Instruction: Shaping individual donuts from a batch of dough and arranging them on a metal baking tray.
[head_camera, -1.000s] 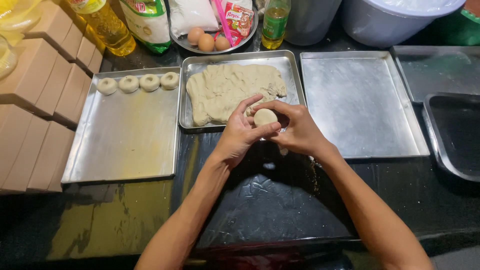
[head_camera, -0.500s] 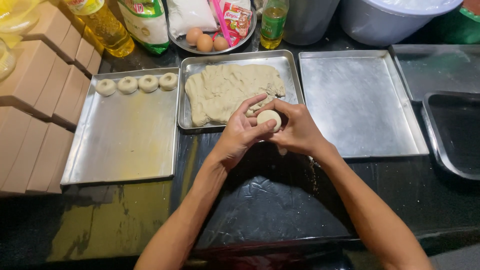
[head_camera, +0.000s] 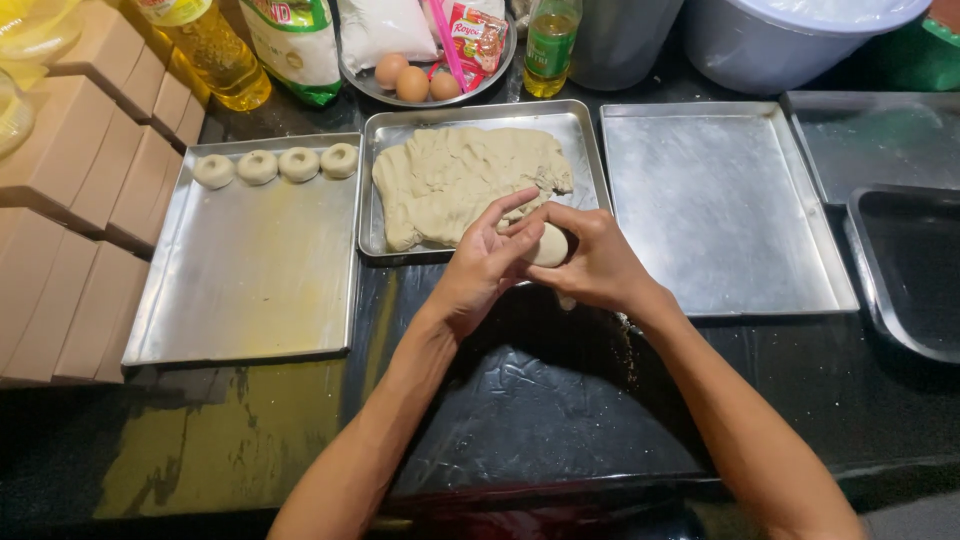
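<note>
A small pale dough ball (head_camera: 549, 245) sits between my two hands, just in front of the middle tray. My left hand (head_camera: 482, 262) cups it from the left with fingers partly spread. My right hand (head_camera: 593, 262) wraps it from the right, thumb and fingers pressed on it. Behind them, a metal tray (head_camera: 583, 150) holds a flattened mass of beige dough (head_camera: 455, 180). On the left tray (head_camera: 240, 290), several round dough pieces (head_camera: 277, 165) with dimpled centres stand in a row along the far edge.
A bare metal tray (head_camera: 720, 200) lies to the right, with a dark pan (head_camera: 910, 270) past it. Cardboard boxes (head_camera: 70, 200) are stacked at the left. At the back stand oil bottles (head_camera: 210, 50), a plate of eggs (head_camera: 410, 78), packets and a grey tub (head_camera: 790, 35).
Both hands stay in the same spot and keep turning the dough ball; the fingers have shifted slightly around it. Nothing else has moved.
</note>
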